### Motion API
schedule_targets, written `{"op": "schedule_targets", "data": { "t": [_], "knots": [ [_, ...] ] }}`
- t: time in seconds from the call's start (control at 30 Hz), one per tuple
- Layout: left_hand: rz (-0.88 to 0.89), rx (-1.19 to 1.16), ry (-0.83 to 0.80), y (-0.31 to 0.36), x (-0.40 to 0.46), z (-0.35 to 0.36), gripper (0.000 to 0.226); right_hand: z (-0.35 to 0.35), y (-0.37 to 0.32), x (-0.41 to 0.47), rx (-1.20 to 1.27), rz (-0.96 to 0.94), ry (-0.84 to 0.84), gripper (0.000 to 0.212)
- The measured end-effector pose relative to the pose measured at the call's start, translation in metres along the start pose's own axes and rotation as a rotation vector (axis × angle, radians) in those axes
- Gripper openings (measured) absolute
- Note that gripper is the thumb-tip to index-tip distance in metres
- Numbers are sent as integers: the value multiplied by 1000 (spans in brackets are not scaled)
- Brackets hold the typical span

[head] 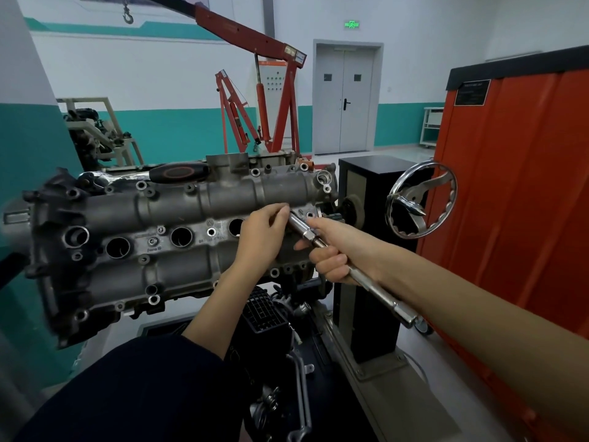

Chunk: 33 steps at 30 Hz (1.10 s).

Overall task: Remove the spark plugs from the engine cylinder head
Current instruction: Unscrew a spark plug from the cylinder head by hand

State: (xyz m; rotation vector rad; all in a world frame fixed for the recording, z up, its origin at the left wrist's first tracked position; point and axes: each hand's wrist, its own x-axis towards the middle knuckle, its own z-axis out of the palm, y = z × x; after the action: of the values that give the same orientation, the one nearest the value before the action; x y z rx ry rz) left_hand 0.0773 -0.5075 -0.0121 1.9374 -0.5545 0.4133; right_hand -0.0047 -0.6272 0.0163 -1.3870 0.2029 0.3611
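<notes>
The grey cylinder head (178, 224) sits tilted on an engine stand, its row of round spark plug wells (181, 236) facing me. A long chrome socket extension (357, 272) slants from lower right up toward the rightmost well, which is hidden behind my left hand. My right hand (331, 260) grips the extension around its middle. My left hand (266, 232) covers the well and pinches the tool's upper socket end (298, 223) with its fingertips. No spark plug is visible.
A ratchet with a black and orange handle (178, 172) lies along the top of the head. The stand's chrome handwheel (420, 199) is at the right, an orange cabinet (516, 193) beyond it. A red engine crane (271, 100) stands behind.
</notes>
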Motion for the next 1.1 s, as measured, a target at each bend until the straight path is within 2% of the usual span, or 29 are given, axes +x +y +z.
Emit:
{"op": "schedule_targets", "data": {
  "t": [0.17,0.23,0.3,0.37,0.5,0.67,0.97,1.1],
  "knots": [
    [-116,-410,55,3,-1,-1,16,6,4,8,-11,-55,-6,39],
    [-187,-628,59,5,-3,-2,19,7,6,12,-32,-65,-13,44],
    [-260,-860,0,8,-2,-5,20,8,5,15,-52,-71,-28,52],
    [-291,-1027,-117,9,0,-9,11,9,0,17,-75,-70,-46,58],
    [-284,-1050,-260,11,-1,-13,20,15,-7,21,-97,-106,-76,61],
    [-321,-1070,-252,12,-2,-17,21,24,-5,26,-63,-171,-105,60],
    [-254,-1052,36,30,-8,-32,17,45,-6,21,-102,-138,-76,66],
    [-314,-1081,112,35,0,-62,20,49,-3,14,-69,-110,-126,62]
  ]
}}
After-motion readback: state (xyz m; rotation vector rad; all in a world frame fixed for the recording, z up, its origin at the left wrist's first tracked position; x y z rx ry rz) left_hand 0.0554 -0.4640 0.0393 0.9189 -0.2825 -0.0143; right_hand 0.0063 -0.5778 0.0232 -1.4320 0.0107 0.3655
